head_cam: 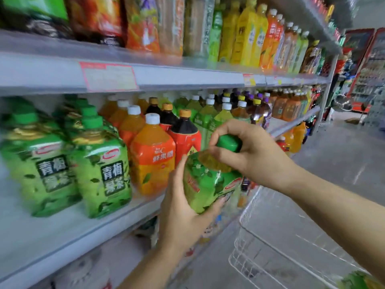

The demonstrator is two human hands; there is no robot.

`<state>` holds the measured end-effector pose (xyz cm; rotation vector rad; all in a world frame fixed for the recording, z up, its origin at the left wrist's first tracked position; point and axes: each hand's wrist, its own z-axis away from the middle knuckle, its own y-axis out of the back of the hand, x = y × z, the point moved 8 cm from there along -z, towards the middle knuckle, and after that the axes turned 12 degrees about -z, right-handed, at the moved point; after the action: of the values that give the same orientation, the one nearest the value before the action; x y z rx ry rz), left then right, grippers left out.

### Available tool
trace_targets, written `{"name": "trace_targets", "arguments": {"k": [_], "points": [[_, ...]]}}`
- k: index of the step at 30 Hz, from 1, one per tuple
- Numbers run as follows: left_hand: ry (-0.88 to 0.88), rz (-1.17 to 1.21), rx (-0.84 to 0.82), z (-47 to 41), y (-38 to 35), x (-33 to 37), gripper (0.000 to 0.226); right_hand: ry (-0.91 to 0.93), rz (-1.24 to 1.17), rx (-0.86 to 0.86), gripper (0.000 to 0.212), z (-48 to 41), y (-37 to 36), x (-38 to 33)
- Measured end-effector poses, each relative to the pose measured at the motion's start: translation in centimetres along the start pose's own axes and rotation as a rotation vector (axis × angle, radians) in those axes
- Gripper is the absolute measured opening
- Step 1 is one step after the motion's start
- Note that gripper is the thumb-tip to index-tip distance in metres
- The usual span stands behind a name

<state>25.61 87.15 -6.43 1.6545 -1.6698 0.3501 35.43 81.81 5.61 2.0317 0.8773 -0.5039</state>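
Left hand [181,211] is sitting nearest the lens, forearm rising from the bottom edge. Its fingers [216,205] are curling under the near side of a green tea bottle [208,184], with the thumb lying up the bottle's left flank. It is cupping the lower body and looks to be taking the weight.

Right hand [254,153] is working from the right. Its fingers [220,130] are pinching the green cap [229,142] from above, and the thumb is pressing at the neck.

The bottle is hanging in the air, tilting right, just off the front lip of the shelf [62,236]. A white wire basket [245,211] is standing below and to its right.

- Left on the shelf: two matching green bottles [100,176] are standing at the front edge.
- Just beyond the held bottle: an orange juice bottle [153,161] and a dark one with a red label [185,140].
- Blur is smearing the far left.

Step in hand, as I judge it: a bottle is off the shelf and in both hands. Whether it is being checked or carried I cannot tell.

If the basket is the goal, the next move is calling for:
- a swing right and down,
- the left hand staying beneath, since a cap pinch alone seems poor support for a full bottle,
- a slow lowering past the wire rim.
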Motion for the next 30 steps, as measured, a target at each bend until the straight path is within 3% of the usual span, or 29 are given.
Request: {"name": "trace_targets", "arguments": {"k": [4, 7, 9, 11, 17, 21, 30], "points": [[0.035, -0.067, 0.148, 0.5, 5.9, -1.7, 0.092, 0.073, -0.206, -0.063, 0.015, -2.7, -4.7, -1.9], [0.039, -0.135, 0.259, 0.9, 10.3, -1.8, 0.093, 0.081, -0.420, 0.001, 0.029, -5.0, -6.7, -2.3], [0.038, -0.181, 0.323, 1.1, 12.9, -1.6, 0.093, 0.061, -0.469, 0.018, 0.025, -6.3, -8.6, -1.7], [0.023, -0.235, 0.390, 1.4, 15.4, -1.4, 0.093, 0.052, -0.423, -0.030, 0.017, -7.6, -11.3, -0.8], [0.076, -0.331, 0.481, 2.0, 20.3, -3.1, 0.089, 0.145, -0.030, -0.269, 0.061, -9.2, -18.6, -0.2], [0.126, -0.347, 0.489, 1.7, 22.0, -4.9, 0.089, 0.216, 0.092, -0.229, 0.065, -8.1, -19.9, -0.4], [0.177, -0.268, 0.391, 0.0, 23.3, -8.8, 0.091, 0.223, 0.106, -0.201, 0.065, -8.2, -19.8, -0.4]]}}
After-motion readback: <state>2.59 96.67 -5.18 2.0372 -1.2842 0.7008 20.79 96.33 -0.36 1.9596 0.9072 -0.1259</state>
